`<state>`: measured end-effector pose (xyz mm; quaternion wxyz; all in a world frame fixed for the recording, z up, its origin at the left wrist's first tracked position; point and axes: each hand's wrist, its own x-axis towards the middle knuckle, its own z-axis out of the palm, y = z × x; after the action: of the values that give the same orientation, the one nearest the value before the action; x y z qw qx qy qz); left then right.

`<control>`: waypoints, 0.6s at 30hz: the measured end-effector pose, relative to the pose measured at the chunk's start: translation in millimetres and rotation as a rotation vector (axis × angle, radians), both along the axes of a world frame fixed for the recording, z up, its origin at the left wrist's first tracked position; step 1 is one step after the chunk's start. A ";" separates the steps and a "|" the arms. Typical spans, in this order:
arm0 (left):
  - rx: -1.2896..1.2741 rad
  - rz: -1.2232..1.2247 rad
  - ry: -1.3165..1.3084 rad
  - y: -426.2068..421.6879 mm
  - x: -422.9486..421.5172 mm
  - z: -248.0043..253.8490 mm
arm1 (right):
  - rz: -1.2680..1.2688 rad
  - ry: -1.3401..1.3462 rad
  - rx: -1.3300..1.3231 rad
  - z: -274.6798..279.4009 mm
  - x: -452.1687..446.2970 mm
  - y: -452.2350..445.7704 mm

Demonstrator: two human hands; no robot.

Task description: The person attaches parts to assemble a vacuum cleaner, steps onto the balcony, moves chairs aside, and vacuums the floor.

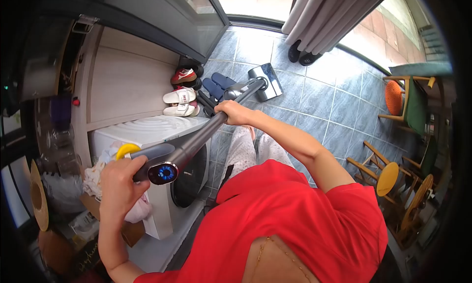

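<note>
A grey stick floor cleaner (pixel 194 144) slants from the lower left up to its wide head (pixel 265 82), which rests on the grey floor tiles. At its upper end, beside a round blue-lit display (pixel 163 173), my left hand (pixel 121 184) is closed around the handle. My right hand (pixel 234 112) grips the tube farther down, fingers wrapped round it. Blue slippers (pixel 216 84) lie just left of the cleaner's head. White sandals (pixel 180 102) and a red shoe (pixel 184 76) are by the cabinet.
A white washing machine (pixel 147 131) with cloth items on top stands at the left. Black shoes (pixel 301 55) sit under a curtain (pixel 328 18) by the doorway. Wooden chairs (pixel 407 103) and a yellow-topped stool (pixel 387 178) are at the right. A glass door (pixel 184 18) stands at top left.
</note>
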<state>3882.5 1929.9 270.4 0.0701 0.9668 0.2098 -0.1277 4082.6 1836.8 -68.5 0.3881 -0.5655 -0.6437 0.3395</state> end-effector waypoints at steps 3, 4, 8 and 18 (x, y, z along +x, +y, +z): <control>-0.064 0.228 -0.072 -34.7 -48.0 -5.5 | 0.237 -0.120 -0.020 -2.8 -27.3 12.0; -0.117 0.364 -0.053 -50.6 -63.7 -8.0 | 0.312 -0.161 -0.024 -4.9 -37.2 12.3; -0.302 0.702 -0.007 -118.4 -139.6 -46.8 | 0.319 -0.307 0.049 -14.4 -80.0 -23.3; -0.969 0.974 -0.417 -252.1 -191.4 -220.5 | -0.701 -0.485 -0.204 -77.8 -126.0 -110.2</control>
<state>3691.0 1677.9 49.9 0.5792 0.6278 0.5194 0.0267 3956.6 1726.6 -146.3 0.2596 -0.8486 -0.4485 0.1067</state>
